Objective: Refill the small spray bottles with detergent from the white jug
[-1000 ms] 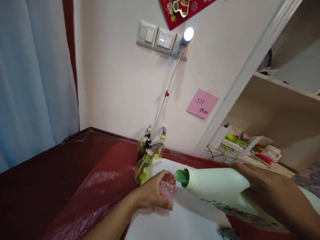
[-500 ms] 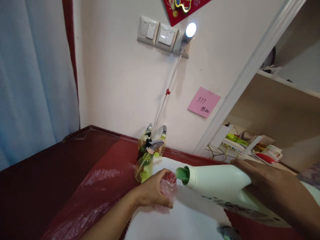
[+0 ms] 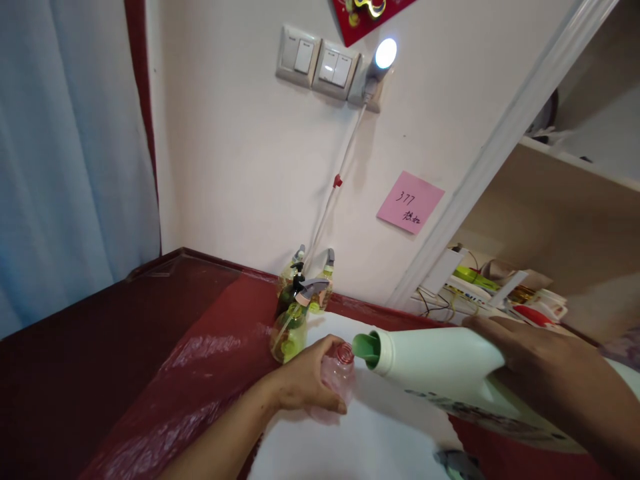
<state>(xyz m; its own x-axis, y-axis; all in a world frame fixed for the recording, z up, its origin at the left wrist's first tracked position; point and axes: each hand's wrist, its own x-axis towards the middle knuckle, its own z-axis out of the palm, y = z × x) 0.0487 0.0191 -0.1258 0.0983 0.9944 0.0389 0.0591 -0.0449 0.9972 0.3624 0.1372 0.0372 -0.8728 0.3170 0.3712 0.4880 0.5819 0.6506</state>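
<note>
My left hand is closed around a small clear pink bottle with an uncapped, threaded neck. My right hand grips a large pale green jug by its handle. The jug lies tilted nearly level, its green pouring spout facing the pink bottle's mouth with a small gap between them. No stream of liquid can be made out. Both are above a white sheet. Just beyond my left hand stand several spray and pump bottles, the nearest being a yellow-green spray bottle.
A red plastic-covered table extends to the left, below a blue curtain. A grey object lies by the sheet's lower right edge. A white cord runs from the wall socket down behind the bottles. Cluttered shelves are at right.
The view has shifted very slightly. Both hands keep their grips, and the jug's spout stays beside the pink bottle's mouth.
</note>
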